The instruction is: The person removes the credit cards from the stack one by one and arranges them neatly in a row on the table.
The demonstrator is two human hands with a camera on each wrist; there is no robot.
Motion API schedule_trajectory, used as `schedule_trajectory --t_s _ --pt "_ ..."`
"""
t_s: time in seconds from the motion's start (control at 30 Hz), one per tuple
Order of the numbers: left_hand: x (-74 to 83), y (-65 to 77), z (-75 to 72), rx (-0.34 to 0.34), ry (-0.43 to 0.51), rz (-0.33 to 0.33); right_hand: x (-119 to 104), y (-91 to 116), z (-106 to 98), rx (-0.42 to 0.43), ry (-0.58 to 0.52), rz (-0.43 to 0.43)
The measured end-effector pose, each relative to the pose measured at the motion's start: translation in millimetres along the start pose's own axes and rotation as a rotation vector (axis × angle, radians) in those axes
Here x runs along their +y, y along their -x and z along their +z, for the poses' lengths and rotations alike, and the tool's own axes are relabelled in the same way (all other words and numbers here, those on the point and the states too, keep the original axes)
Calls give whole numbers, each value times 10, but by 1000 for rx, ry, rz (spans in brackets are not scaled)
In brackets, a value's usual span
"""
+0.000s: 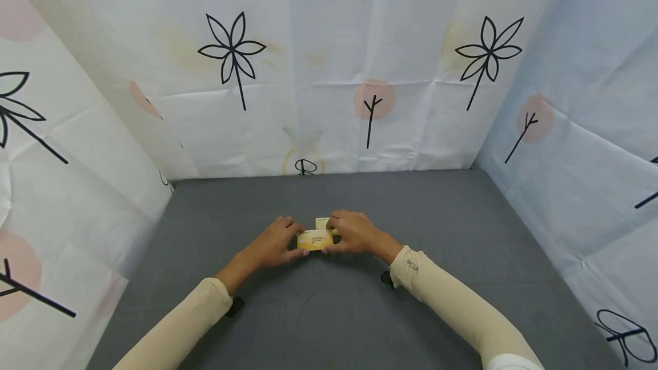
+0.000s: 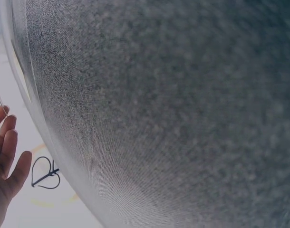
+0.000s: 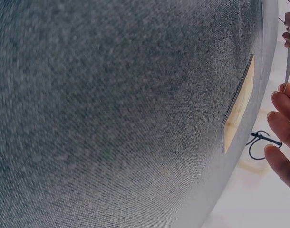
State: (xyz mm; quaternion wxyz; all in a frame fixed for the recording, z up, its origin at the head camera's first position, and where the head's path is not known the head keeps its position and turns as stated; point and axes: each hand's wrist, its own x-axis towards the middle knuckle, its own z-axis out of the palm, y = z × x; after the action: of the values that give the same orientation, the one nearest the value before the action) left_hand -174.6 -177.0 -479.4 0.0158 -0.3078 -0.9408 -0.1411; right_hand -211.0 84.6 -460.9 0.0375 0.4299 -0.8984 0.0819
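Pinching the yellow card (image 1: 315,239) by its two short ends, you have it between both hands, face toward the head camera and raised off the grey table (image 1: 360,324). Expect it to be very light and fairly stiff for its thinness; both wrist views show it almost edge-on, as a narrow, straight strip. The printed face looks smooth, so it may slip if your fingertips are dry or loose, and pressing the ends inward too hard could bow it or crease a corner. The short edges seem the best hold, with a light, even pressure that leaves the print uncovered.

Your left hand (image 1: 275,242) grips the left end, thumb at the near corner and fingers along the far side; the left wrist view shows the spare fingers spread away from the edge. Your right hand (image 1: 354,232) mirrors it at the right end, thumb low, fingers arched above. Both forearms angle inward from the near side, cream sleeves (image 1: 180,324) reaching your wrists. Just behind the held card, a second card (image 1: 323,223) lies flat on the table, partly hidden by it and your right fingers in the head view.
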Motion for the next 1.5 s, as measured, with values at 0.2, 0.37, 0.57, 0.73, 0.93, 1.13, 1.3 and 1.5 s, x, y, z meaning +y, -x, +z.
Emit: schedule_trajectory --t_s 0.2,0.37,0.57,0.73,0.93,1.13,1.3,1.5 --pt "-4 23 -23 3 11 11 -14 -6 0 11 -1 -4" --pt "-17 49 -28 -7 22 16 -21 -12 4 9 11 6" --pt "-29 79 -39 -3 37 17 -30 -13 1 -3 -8 1" --pt "-44 109 -17 -2 35 26 -38 -5 -1 -59 -30 -10" --pt "-56 146 -1 4 40 37 -60 11 8 -99 -47 -26" --pt "-79 187 -9 1 38 36 -107 4 13 -84 -42 -25" --pt "-97 221 -26 4 16 38 -148 -11 20 -48 -24 -33" --pt "-102 251 -42 -4 20 33 -171 -19 59 -34 5 -29"
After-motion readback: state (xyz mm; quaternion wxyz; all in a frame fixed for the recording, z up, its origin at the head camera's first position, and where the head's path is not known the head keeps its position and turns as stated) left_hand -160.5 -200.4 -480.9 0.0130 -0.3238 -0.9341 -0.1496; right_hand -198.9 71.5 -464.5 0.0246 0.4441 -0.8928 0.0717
